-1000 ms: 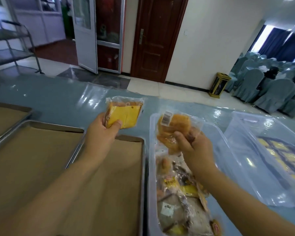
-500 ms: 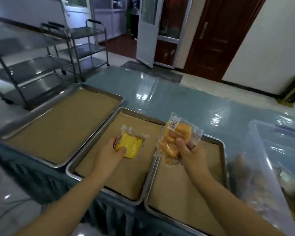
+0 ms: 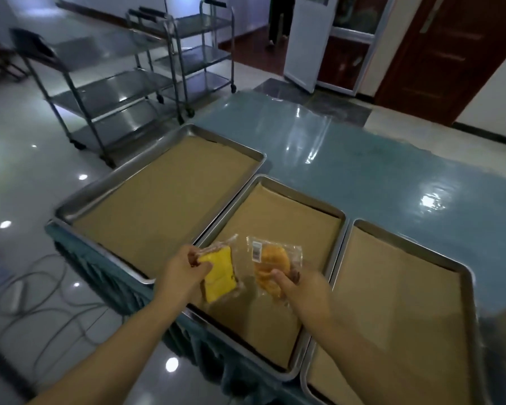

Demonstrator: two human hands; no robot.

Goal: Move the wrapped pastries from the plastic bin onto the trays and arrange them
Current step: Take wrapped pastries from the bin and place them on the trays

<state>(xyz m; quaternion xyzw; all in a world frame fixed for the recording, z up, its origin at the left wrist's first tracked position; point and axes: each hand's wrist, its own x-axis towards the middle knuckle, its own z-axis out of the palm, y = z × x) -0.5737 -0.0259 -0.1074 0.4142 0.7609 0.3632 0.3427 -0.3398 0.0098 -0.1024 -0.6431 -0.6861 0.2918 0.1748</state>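
Left hand [image 3: 184, 270] fingers pinch yellow pastry [image 3: 220, 276], right hand [image 3: 303, 290] fingers pinch orange pastry [image 3: 270, 263]. Both now lower over middle tray [image 3: 304, 197]. Set-down likely next.

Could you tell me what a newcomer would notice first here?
Two hands over the middle tray stand out: the left hand grips a yellow pastry, the right hand an orange pastry. A left tray and right tray flank it on the blue table, steel carts behind.

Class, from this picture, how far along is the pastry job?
Done: nothing; no pastry lies on the three trays. In hand: the left hand grips a yellow pastry, the right hand an orange pastry, both over the middle tray. Left: setting them down and arranging.
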